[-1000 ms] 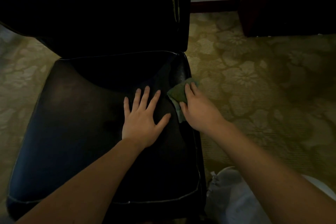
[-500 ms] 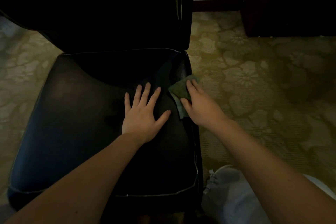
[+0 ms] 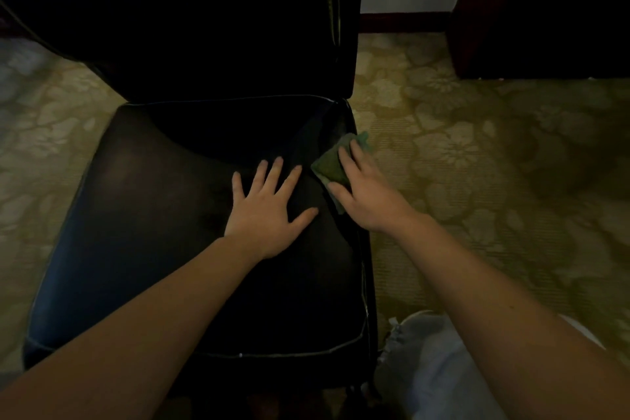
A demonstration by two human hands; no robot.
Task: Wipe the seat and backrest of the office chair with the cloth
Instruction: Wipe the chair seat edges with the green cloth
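**Cloth pressed to the seat's right edge, other hand bracing**

The right hand has a flat, loose grip: its fingers lie nearly straight over the green cloth, pressing rather than clutching it, likely so the whole pad rubs the right edge of the seat near its back corner. Just beside it, the left hand lies spread palm down on the seat, holding nothing, seemingly to steady the chair. The backrest rises dark behind.

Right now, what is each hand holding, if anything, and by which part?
The left hand lies flat on the seat, holding nothing. The right hand presses the green cloth, over its right side, against the seat's edge.
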